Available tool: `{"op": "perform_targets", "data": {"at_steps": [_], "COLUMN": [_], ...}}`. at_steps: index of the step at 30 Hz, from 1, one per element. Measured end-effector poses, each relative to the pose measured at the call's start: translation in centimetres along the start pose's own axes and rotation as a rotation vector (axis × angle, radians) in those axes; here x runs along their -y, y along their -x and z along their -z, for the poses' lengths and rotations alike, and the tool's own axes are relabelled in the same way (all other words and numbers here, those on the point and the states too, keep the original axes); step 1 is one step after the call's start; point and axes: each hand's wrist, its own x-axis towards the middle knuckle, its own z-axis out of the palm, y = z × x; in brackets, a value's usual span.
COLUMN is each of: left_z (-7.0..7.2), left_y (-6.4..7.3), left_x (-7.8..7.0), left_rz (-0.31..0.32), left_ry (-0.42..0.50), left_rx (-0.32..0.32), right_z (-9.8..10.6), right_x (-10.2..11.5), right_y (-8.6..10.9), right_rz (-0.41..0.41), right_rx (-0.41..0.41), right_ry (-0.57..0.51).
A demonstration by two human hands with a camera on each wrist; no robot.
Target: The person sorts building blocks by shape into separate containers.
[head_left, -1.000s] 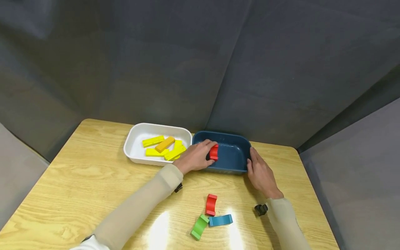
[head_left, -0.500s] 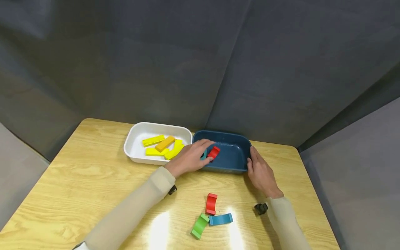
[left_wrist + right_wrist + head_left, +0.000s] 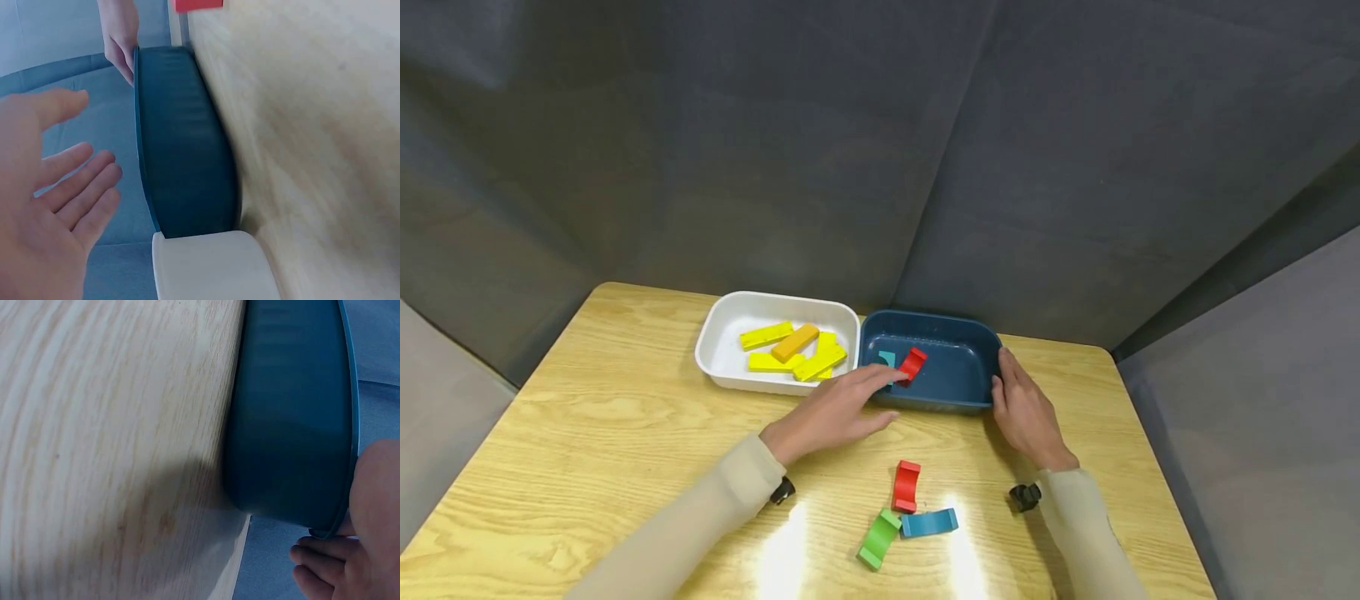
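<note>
In the head view my left hand [image 3: 831,414] hangs over the front left rim of the dark blue bin [image 3: 958,367], holding nothing. Its fingers and thumb are spread apart, as the left wrist view also shows for the left hand [image 3: 56,194]. Inside the bin lie a red arch block [image 3: 913,362] and a teal block [image 3: 887,358], partly hidden by my fingers. My right hand [image 3: 1028,417] holds the bin's right end, with the rim corner between thumb and fingers. On the table sit a red arch block [image 3: 906,486], a blue arch block [image 3: 929,523] and a green arch block [image 3: 879,540].
A white bin [image 3: 722,367] stands against the blue one's left end, holding several yellow blocks [image 3: 766,335] and an orange block [image 3: 795,342]. The wooden table [image 3: 587,417] reaches back to a dark grey cloth wall [image 3: 775,167].
My left hand let go of the red arch block inside the blue bin and drew back toward the front left, uncovering the teal block. My right hand stayed on the bin's end.
</note>
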Motion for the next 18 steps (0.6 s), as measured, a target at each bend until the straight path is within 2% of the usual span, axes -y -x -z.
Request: {"op": "perform_targets", "data": {"at_steps": [6, 13, 18], "left_z": [-0.4, -0.8, -1.3], "left_y": [2.2, 4.2, 5.2], "left_x": [-0.5, -1.2, -1.8], "left_rz": [-0.023, -0.051, -0.090], "left_ry": [0.095, 0.142, 0.163], "left_rx": [0.029, 0.148, 0.201], "right_z": [-0.2, -0.3, 0.0], "right_x": [-0.1, 0.0, -0.1], "right_y": [0.0, -0.1, 0.1], "right_rz": [0.006, 0.030, 0.023], "right_rx": [0.001, -0.017, -0.016], "right_ry": [-0.001, -0.011, -0.014]}}
